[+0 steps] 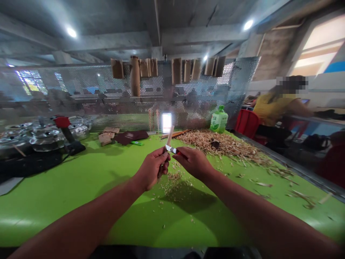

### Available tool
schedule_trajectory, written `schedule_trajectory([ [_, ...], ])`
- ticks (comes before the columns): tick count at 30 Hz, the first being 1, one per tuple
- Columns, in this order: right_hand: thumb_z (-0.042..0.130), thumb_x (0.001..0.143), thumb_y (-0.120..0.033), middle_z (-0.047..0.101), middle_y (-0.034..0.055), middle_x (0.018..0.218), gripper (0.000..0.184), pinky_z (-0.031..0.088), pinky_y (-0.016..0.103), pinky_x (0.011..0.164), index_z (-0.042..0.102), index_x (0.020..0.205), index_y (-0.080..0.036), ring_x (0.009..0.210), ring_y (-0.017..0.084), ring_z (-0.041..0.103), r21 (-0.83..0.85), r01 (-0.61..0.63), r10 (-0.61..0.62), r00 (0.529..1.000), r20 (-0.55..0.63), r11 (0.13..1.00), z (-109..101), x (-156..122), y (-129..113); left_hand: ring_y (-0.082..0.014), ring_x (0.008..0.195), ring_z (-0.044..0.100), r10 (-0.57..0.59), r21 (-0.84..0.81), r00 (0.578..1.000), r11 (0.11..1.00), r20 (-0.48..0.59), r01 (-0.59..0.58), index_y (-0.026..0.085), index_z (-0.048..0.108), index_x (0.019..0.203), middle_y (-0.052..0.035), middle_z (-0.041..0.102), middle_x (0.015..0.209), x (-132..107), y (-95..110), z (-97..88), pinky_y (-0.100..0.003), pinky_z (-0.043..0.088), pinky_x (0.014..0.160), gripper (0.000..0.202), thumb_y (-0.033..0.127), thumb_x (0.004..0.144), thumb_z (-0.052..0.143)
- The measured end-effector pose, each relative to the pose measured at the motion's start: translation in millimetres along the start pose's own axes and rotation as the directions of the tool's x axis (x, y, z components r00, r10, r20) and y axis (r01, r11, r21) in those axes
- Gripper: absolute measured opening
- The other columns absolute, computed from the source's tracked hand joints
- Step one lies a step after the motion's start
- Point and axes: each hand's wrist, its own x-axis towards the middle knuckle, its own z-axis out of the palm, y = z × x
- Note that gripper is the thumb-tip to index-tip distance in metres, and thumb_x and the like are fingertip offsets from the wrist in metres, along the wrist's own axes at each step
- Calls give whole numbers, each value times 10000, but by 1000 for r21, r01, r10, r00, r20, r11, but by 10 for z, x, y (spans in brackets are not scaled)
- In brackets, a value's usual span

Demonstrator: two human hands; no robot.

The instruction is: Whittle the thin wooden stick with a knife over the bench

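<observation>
My left hand (pixel 153 167) is closed around a thin pale wooden stick (pixel 169 136) that points up and away from me. My right hand (pixel 192 162) grips a small knife (pixel 172 149) with a red handle, its blade laid against the stick just above my left fingers. Both hands hover over the green table (pixel 81 187). A small heap of fine shavings (pixel 174 181) lies on the table right under them.
A large pile of wood shavings (pixel 223 144) spreads to the right. A green bottle (pixel 219 120) stands at the back by a perforated metal screen (pixel 81 93). Metal pots (pixel 45 138) and a red-topped tool (pixel 66 135) sit left. A person in yellow (pixel 277 104) sits at right.
</observation>
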Motion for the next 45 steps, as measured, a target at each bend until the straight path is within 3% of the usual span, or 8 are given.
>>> schedule_trajectory([
  [8,450,920,-399,583,21,695,273,208,274,517,581,789,-199,545,104,415,-102,-19,18,1000,-6,995,35,0,-38,-38,477,303,-15,87,1000,996,-27,17,159,545,853,53,374,645,3,-18,-29,-152,215,404,106,263,859,526],
  [12,451,899,-427,564,16,653,304,214,269,515,588,761,-193,533,110,416,-29,-164,161,982,-95,986,-116,105,273,-40,469,280,-74,81,997,994,-14,75,147,557,882,54,368,630,-73,-16,47,-169,184,397,104,243,855,527],
  [15,447,877,-450,497,1,550,348,213,275,507,564,682,-185,494,121,403,52,-445,441,855,-274,894,-383,197,664,-40,469,283,-105,78,994,992,22,102,142,578,1010,48,393,652,-122,-19,105,-176,191,399,197,248,846,551],
  [18,427,873,-480,468,-3,524,394,225,275,511,530,630,-186,506,129,407,87,-471,459,774,-437,878,-530,215,819,-38,484,313,-70,45,998,997,-8,70,153,580,1041,38,421,696,-102,-21,95,-171,211,403,230,252,834,572],
  [22,470,873,-441,481,-19,572,321,238,250,514,545,697,-183,525,108,402,79,-226,239,934,-265,971,-334,135,492,-37,480,337,-46,43,995,998,-86,50,147,578,876,38,420,682,-24,-29,18,-165,236,400,130,267,823,580],
  [25,468,894,-425,494,-19,605,311,243,247,526,532,704,-187,545,99,414,62,-78,83,992,-91,995,-133,65,192,-29,477,341,-32,48,994,998,-108,37,155,580,910,33,439,718,6,-30,-10,-156,233,395,140,261,819,578],
  [33,478,905,-395,550,2,636,271,243,273,541,560,738,-198,556,100,427,8,-19,19,999,32,1000,-21,14,30,-36,475,352,-15,125,995,992,-99,28,160,581,905,32,443,697,-17,-6,37,-161,257,400,144,279,824,577],
  [45,455,913,-417,574,20,678,288,217,272,529,576,765,-201,559,112,427,-88,-5,4,1000,-12,996,19,23,-28,-40,460,286,-20,166,997,985,-79,33,167,567,825,60,368,627,-33,34,43,-157,191,402,151,317,813,581],
])
